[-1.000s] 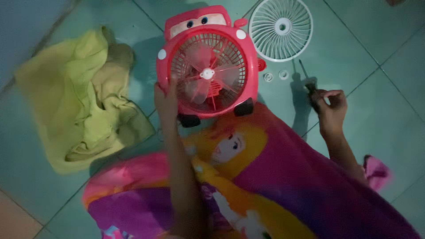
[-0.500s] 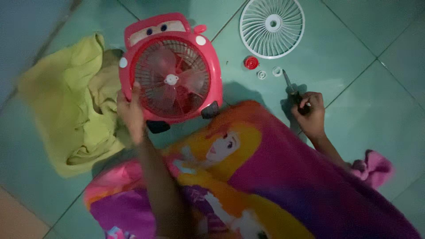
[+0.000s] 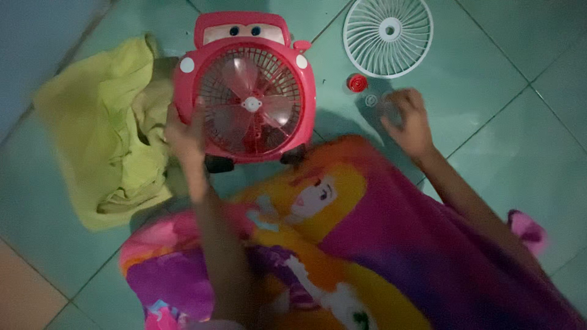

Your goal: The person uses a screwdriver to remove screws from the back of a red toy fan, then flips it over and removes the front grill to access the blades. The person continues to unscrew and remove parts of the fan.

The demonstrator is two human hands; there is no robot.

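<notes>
Two bare arms reach forward over a pink and purple cartoon-print blanket [image 3: 367,244] that covers the person's lap nearest the camera. Left hand [image 3: 183,134] is closed on the lower left rim of a red car-shaped fan [image 3: 244,91], fingers wrapped over the edge beside the wire grille. Fan lies on the green tiled floor [image 3: 520,153], just beyond the blanket, face up; translucent pink blades and a white hub show through the grille, and two small black wheels sit at its near edge, touching or close to the blanket. Right hand [image 3: 406,119] rests on the floor to the right of the fan, fingers curled downward over something small; image is blurred there, so cannot tell whether it grips anything. Just beyond that hand, a small red cap [image 3: 356,82] lies on the tile, with a pale ring-shaped part [image 3: 370,99] near it. Left of the fan, a crumpled yellow-green cloth [image 3: 104,134] is spread on the floor, its edge tucked beside the fan's side. Farthest away, upper right, a round white grille [image 3: 388,36] lies flat, apart from the fan.
</notes>
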